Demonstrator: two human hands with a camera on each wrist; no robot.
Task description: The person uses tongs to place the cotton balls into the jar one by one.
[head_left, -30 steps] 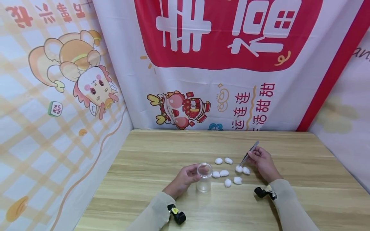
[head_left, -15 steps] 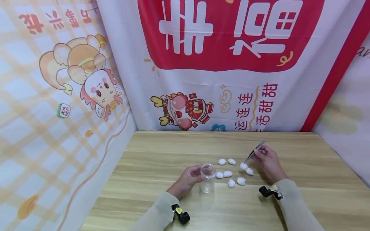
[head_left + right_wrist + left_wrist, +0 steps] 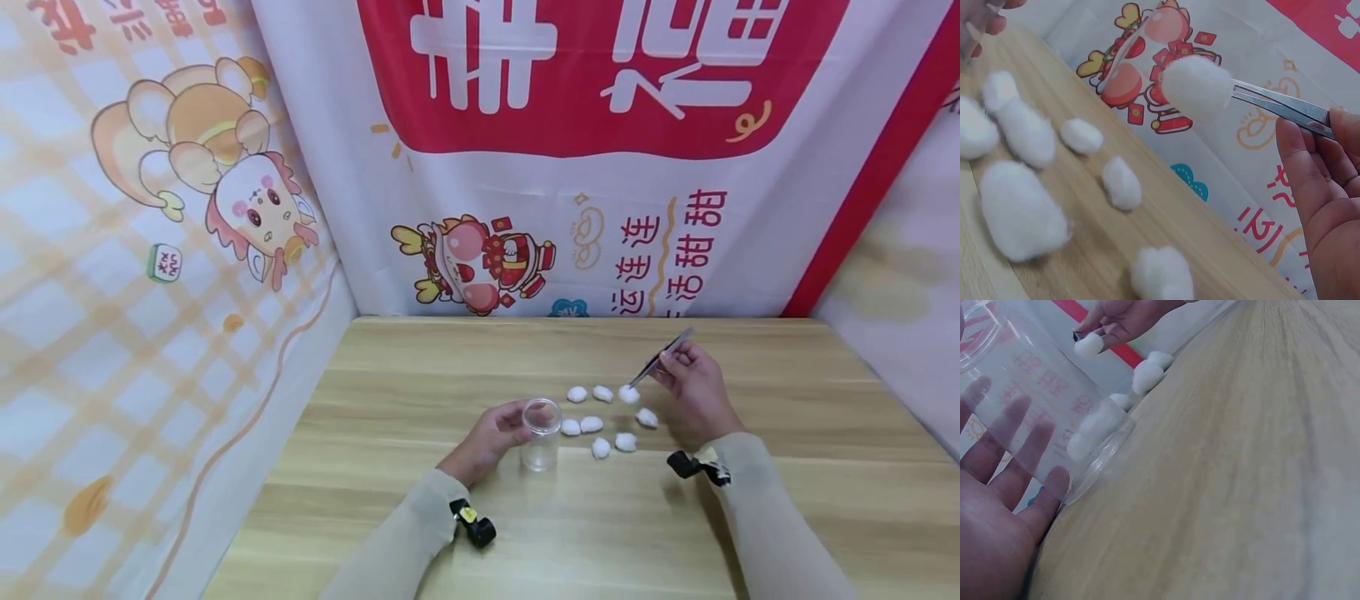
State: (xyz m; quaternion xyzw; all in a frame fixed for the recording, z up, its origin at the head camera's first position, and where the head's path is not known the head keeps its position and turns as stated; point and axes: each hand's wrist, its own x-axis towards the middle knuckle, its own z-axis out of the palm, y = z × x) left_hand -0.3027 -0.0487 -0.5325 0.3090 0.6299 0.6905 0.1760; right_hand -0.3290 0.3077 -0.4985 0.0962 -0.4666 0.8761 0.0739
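Observation:
My left hand [image 3: 486, 443] holds a clear plastic jar [image 3: 542, 450], fingers round its far side in the left wrist view. The jar stands upright on the table, its open mouth up and no cotton visible inside. To the right, my right hand [image 3: 699, 390] pinches metal tweezers [image 3: 662, 358] between thumb and fingers. The tweezers' tips grip a white cotton ball [image 3: 1196, 87], raised off the table in both wrist views. Several other cotton balls [image 3: 626, 442] lie in loose rows between the jar and my right hand.
A wood-grain table [image 3: 420, 367] lies under everything. Behind it hangs a white and red printed cloth [image 3: 465, 192], and a checked cloth [image 3: 225, 367] covers the left side. A small black camera [image 3: 474, 525] is strapped to the left wrist, another [image 3: 697, 468] to the right.
The tweezers have lifted a cotton ball up and away from the one beside it. My right hand has risen with it. The left hand and jar stay together, and the head view has shifted slightly.

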